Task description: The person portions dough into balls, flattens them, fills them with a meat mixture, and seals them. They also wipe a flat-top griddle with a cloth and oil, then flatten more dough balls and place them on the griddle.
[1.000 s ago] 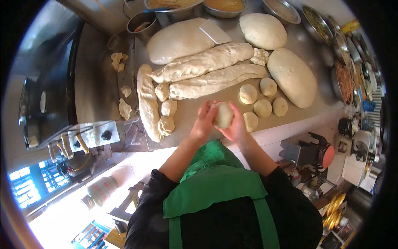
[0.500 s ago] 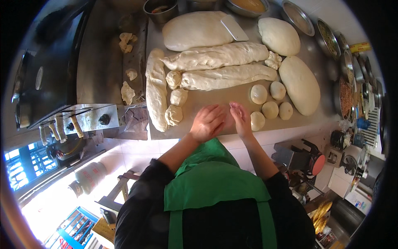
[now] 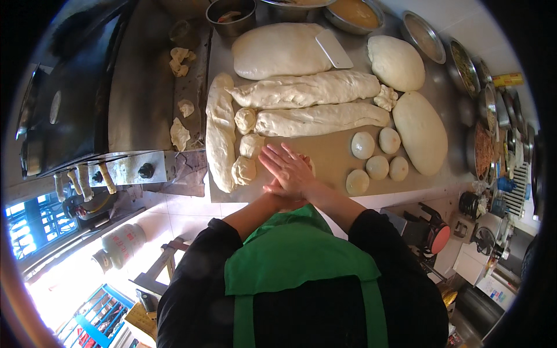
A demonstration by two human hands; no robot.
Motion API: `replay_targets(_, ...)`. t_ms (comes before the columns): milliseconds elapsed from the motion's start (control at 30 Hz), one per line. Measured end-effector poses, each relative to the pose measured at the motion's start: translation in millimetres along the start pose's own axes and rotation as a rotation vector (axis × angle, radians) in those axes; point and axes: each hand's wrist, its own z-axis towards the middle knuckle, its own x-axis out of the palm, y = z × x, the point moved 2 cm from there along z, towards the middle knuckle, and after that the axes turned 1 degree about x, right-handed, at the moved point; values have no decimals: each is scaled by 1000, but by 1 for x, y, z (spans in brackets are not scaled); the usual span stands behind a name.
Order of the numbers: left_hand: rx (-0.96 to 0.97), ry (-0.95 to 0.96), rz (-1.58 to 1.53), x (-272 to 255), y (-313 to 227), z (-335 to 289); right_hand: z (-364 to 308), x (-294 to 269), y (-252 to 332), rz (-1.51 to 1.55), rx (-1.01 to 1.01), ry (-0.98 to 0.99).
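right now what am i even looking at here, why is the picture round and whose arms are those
No machine here: a person wears a wide fisheye camera on the head, looking down, which bends everything toward a round rim. The arms from the lower edge are the wearer's own, in black sleeves and a green apron.

The right hand lies flat over the left hand, palms pressed together at the near edge of the grey metal worktable. Anything between them is hidden.

On the table lie long rolls of pale dough, five small round dough balls, larger oval dough loaves and a white flat scraper. Metal bowls line the far and right edges.
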Motion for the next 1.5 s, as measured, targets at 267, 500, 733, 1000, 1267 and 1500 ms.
replay_targets(267, 105, 142, 746, -4, -5, -1, 2, 10, -25, 17, -17, -28)
replay_targets(500, -93, 345, 786, -14, -30, 14, 8, 17, -31, 154, 23, -115)
replay_targets(733, 3, 126, 956, -35, -48, -9, -61, -21, -34, 233, 134, -318)
replay_targets(1000, -14, 206, 1110, -30, -45, -10, -89, 12, -14, -51, 181, -176)
replay_targets(1267, 5, 246, 1106, -41, -54, -27, -92, 5, -12, -160, 208, -23)
replay_targets(1500, -102, 379, 1138, -39, -56, -30, -100, 11, -11, -144, 180, 28)
